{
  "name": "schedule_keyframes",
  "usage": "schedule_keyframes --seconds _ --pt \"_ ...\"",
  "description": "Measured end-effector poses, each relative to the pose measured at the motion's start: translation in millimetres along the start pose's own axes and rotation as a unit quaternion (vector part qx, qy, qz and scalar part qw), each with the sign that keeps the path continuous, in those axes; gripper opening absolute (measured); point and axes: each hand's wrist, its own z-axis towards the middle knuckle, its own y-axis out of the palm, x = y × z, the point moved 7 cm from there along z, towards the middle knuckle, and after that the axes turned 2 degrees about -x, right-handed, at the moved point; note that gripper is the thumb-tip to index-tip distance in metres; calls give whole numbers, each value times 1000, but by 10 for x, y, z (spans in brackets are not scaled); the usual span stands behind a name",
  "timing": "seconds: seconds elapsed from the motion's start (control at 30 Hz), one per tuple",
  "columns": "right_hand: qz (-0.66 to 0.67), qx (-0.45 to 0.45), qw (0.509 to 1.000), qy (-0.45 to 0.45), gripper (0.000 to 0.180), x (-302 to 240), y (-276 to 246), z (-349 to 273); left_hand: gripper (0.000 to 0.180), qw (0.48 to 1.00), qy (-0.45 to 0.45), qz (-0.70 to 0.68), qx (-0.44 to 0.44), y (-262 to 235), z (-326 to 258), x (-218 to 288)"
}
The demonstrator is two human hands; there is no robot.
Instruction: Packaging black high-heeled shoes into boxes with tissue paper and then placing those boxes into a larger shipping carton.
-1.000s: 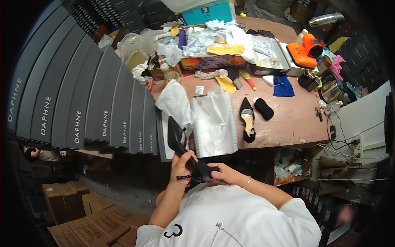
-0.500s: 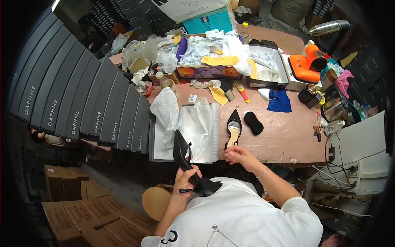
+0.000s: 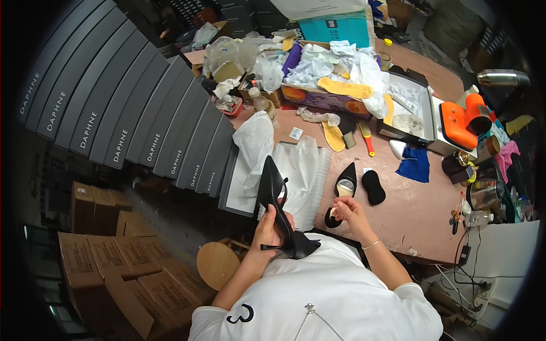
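My left hand (image 3: 268, 234) is closed round a black high-heeled shoe (image 3: 272, 190), its pointed toe up and its thin heel out to the left. A black bow-like part of it rests near my white shirt. My right hand (image 3: 354, 217) hovers over the back of a second black pointed shoe (image 3: 347, 173) on the table, fingers bent together; whether anything small is between them I cannot make out. Beside that shoe lies a black oval pad (image 3: 373, 187). Left of it, an open shoe box (image 3: 232, 196) holds white tissue paper (image 3: 253, 142).
Dark grey shoe boxes (image 3: 122, 133) form a tall stack at left. Along the far table are a carton (image 3: 318, 102) of crumpled paper, yellow insoles (image 3: 333, 136), a red-handled brush (image 3: 367, 139), a blue cloth (image 3: 413, 166) and an orange device (image 3: 458, 126). Brown cartons (image 3: 116, 256) and a round stool (image 3: 218, 266) stand below.
The whole view has swung, so the table sits further right. My right hand has come forward over the back of the lying shoe. The left hand still grips its shoe.
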Motion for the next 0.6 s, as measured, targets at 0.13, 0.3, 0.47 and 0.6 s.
schedule_keyframes --seconds 0.13,0.3,0.47,0.6 --pt "-6 -138 990 16 28 -210 607 -25 55 1000 23 -8 -6 47 197 116" --pt "-45 -266 963 7 33 -337 947 -13 60 998 33 -24 -36 108 347 150" --pt "-97 -236 966 -52 33 -450 937 -16 59 999 21 -13 -47 96 409 127" --pt "-135 -233 959 -85 23 -593 1064 -50 48 999 38 32 -21 8 332 156"
